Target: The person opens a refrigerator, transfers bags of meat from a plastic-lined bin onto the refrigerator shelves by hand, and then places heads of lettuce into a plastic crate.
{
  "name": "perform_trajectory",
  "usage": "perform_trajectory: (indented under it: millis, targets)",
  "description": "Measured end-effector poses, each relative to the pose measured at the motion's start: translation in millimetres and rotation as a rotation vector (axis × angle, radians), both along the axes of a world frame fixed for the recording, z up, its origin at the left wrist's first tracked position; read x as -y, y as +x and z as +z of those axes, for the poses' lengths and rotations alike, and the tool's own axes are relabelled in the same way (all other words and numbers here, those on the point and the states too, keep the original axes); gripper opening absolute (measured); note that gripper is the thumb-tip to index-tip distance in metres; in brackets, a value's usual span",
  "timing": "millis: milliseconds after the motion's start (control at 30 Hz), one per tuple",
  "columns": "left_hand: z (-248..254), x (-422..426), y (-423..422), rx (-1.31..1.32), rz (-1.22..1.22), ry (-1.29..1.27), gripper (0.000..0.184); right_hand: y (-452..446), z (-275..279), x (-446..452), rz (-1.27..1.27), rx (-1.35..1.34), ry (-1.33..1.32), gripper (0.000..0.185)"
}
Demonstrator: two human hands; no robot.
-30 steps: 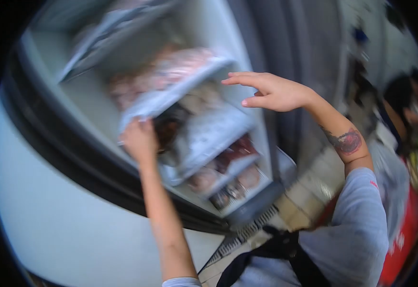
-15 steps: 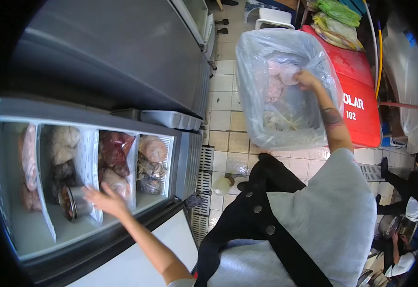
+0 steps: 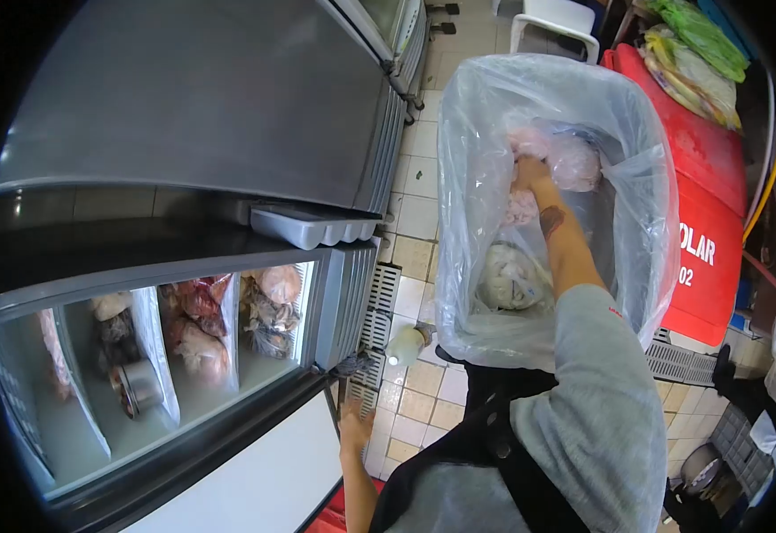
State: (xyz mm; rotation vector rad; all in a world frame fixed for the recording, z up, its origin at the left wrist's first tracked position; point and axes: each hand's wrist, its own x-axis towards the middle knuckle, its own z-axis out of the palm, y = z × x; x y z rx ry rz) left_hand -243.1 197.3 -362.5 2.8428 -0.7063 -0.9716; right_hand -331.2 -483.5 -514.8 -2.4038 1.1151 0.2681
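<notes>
My right hand (image 3: 530, 171) reaches down into a large bin lined with clear plastic (image 3: 468, 115). Its fingers curl against a bag of pale pink meat (image 3: 521, 206); the fingertips are partly hidden. Close beside it lies a rounder pink bag (image 3: 574, 163), and a whitish bag (image 3: 514, 277) rests at the bin's near end. My left hand (image 3: 354, 426) is low beside the open chest freezer's (image 3: 317, 377) edge, holding nothing, with fingers apart. Inside the freezer, bagged meat (image 3: 201, 351) and a metal pot (image 3: 136, 388) sit between white dividers.
A red bin (image 3: 703, 240) with lettering stands right of the lined one, with green and yellow bags (image 3: 699, 53) on top. A grey ice-tray-like container (image 3: 317, 226) lies behind the freezer. A bottle (image 3: 406, 345) stands on the tiled floor (image 3: 419, 213) near a drain grate.
My left hand has left the freezer and moved right, beside its edge. My right hand has gone deeper among the bags, and my body has leaned closer to the lined bin.
</notes>
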Motion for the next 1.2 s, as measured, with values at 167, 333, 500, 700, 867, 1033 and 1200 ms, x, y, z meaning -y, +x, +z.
perform_trajectory:
  millis: [167,333,500,700,867,1033,1200]
  targets:
    - [-0.9,0.0,-35.2,-0.098,0.064,-0.065,0.044,-16.6,-32.5,6.4,-0.031,-0.027,0.033,0.102]
    - [15.8,41.0,-40.4,-0.062,0.035,-0.177,0.041,-30.2,-23.2,-3.0,-0.057,-0.048,0.215,0.099]
    - [29.2,64.2,-29.9,-0.049,0.043,-0.22,0.04,-44.2,-38.1,-29.4,-0.173,0.078,0.282,0.094]
    - [31.8,69.3,-32.5,-0.086,-0.007,-0.203,0.044,-66.3,-60.5,-45.5,-0.354,0.218,0.615,0.073]
    - [30.4,67.8,-31.3,-0.127,0.029,-0.331,0.044,-110.8,49.7,-53.9,-0.552,0.395,1.107,0.05]
    - [35.6,74.0,-16.2,-0.205,-0.025,-0.53,0.043,-121.8,232.8,-97.3,-0.363,0.858,1.022,0.029]
    - [30.0,56.5,13.1,-0.124,-0.038,-0.634,0.047,-69.0,296.0,-135.8,-0.373,1.208,1.336,0.058]
